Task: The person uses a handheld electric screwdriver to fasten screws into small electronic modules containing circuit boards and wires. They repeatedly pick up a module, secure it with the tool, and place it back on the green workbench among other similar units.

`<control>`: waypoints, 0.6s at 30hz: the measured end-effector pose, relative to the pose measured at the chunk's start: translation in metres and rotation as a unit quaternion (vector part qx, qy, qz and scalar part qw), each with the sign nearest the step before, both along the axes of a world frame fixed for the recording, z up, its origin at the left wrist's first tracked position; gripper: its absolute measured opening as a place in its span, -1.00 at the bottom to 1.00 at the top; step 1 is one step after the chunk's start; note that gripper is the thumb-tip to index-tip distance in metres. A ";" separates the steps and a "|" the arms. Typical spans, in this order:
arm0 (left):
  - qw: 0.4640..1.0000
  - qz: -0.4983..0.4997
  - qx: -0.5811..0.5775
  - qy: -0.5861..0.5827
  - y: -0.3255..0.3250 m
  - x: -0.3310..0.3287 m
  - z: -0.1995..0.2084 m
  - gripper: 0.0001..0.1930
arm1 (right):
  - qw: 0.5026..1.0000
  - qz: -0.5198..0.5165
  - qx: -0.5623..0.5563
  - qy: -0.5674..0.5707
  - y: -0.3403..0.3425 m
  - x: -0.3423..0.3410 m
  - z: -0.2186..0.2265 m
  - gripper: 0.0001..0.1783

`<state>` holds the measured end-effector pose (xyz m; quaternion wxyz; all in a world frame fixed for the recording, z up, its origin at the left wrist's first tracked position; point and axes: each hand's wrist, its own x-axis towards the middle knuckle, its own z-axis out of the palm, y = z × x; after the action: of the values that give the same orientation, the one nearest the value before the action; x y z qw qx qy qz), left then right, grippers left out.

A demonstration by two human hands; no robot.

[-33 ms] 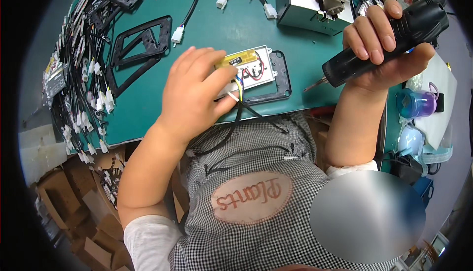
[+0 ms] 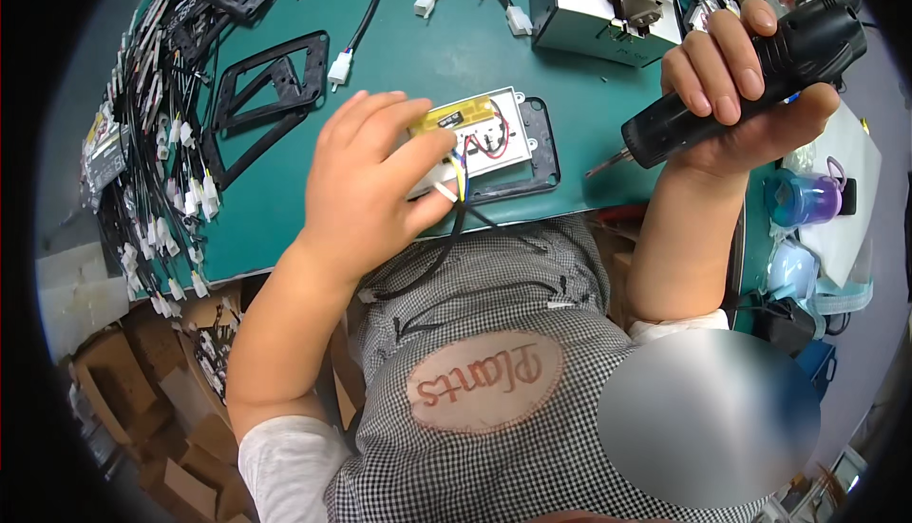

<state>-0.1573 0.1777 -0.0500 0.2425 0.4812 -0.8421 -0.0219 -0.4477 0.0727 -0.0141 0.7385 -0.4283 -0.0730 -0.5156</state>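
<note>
Left hand (image 2: pixel 366 173) half-closed on the white module (image 2: pixel 486 139), wired but uncovered, as right hand (image 2: pixel 730 56) clutches the screwdriver (image 2: pixel 798 48), two o'clock!

Illumination bright, diffuse, apparently from above; green mat (image 2: pixel 418 57) evenly lit, shadows soft. Pale surfaces of the white module (image 2: pixel 496 164) and metal box (image 2: pixel 581 27) read brightest; black power screwdriver (image 2: pixel 803 43) shows faint sheen, little tonal detail. Cardboard boxes (image 2: pixel 119 380) beneath bench level dimmer. Apron (image 2: pixel 475 466) checks resolve crisply; fine wiring on module slightly soft. Smooth grey blurred oval (image 2: pixel 708 418) at lower right. Fisheye curvature bends outer objects; corners fall to black.
</note>
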 end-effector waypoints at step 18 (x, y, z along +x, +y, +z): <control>0.997 0.008 0.072 0.015 -0.005 -0.019 -0.015 -0.62 | 0.998 -0.067 -0.015 0.010 -0.007 -0.021 0.007 -0.28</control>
<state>-0.1759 0.1723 -0.0655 0.2201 0.5037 -0.8307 -0.0883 -0.4689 0.0653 -0.0075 0.6966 -0.4486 -0.0446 -0.5581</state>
